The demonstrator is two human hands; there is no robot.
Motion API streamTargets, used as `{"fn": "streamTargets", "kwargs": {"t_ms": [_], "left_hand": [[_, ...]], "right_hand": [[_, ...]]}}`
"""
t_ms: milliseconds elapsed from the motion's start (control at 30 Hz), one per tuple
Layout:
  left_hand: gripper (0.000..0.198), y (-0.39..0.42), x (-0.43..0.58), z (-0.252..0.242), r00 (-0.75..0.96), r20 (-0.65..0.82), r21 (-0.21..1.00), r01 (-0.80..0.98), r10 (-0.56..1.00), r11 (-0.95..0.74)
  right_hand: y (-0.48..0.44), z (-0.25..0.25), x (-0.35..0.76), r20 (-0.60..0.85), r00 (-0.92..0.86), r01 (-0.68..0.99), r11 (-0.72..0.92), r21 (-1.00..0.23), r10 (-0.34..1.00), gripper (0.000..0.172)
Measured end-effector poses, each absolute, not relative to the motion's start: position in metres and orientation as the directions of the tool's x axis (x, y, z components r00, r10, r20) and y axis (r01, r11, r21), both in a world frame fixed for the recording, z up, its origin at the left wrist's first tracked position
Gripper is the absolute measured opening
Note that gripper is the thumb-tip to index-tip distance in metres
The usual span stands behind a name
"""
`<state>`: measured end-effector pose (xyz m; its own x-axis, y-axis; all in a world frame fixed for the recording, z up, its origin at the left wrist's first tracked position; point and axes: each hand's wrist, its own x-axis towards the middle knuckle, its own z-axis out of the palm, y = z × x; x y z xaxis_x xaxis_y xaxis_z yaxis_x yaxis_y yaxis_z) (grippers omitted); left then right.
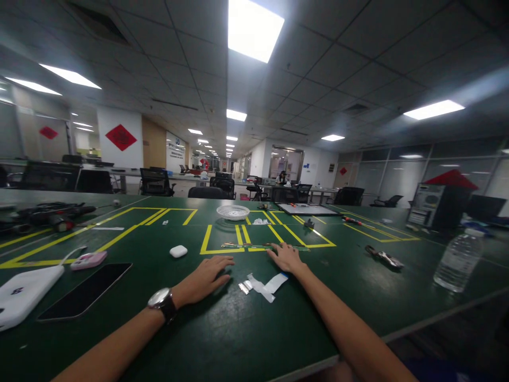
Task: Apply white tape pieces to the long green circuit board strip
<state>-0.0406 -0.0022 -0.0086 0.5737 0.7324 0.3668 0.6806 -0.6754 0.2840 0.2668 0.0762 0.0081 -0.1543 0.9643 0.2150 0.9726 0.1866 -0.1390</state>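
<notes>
Currently | left hand (205, 277) loosely spread | right hand (288, 259) at green strip (251, 245), grip unclear

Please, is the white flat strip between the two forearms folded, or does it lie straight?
Folded, it appears: the white flat strip makes a V on the green table, its two legs meeting at a corner.

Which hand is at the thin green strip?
The right hand: its fingers overlap the strip in this view. The left hand, with the watch at its wrist, lies short of it.
</notes>
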Motion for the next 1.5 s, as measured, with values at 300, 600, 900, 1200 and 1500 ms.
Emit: {"fn": "streamTargets", "kwargs": {"t_ms": [300,600,900,1200,1500], "left_hand": [[0.038,0.000,-0.040,-0.001,0.563,0.429,0.204,0.702,0.707,-0.683],[0.037,0.000,-0.043,0.000,0.577,0.370,0.226,0.704,0.728,-0.673],[0.040,-0.004,-0.039,-0.009,0.655,0.210,0.260,0.678,0.726,-0.687],[0.037,-0.016,-0.030,-0.001,0.652,0.235,0.218,0.687,0.720,-0.693],[0.047,-0.023,-0.024,0.003,0.647,0.263,0.271,0.662,0.715,-0.699]], "right_hand": [[0.078,0.005,0.248,0.071,-0.457,0.868,0.462,-0.183,0.887,0.065],[0.024,0.026,0.207,0.181,-0.905,0.310,0.887,-0.342,0.386,0.040],[0.018,0.025,0.222,0.222,-0.884,0.328,0.884,-0.334,0.411,0.040],[0.017,0.012,0.211,0.299,-0.712,0.605,0.772,-0.197,0.635,0.022],[0.016,0.006,0.206,0.318,-0.640,0.675,0.710,-0.203,0.700,0.017]]}}
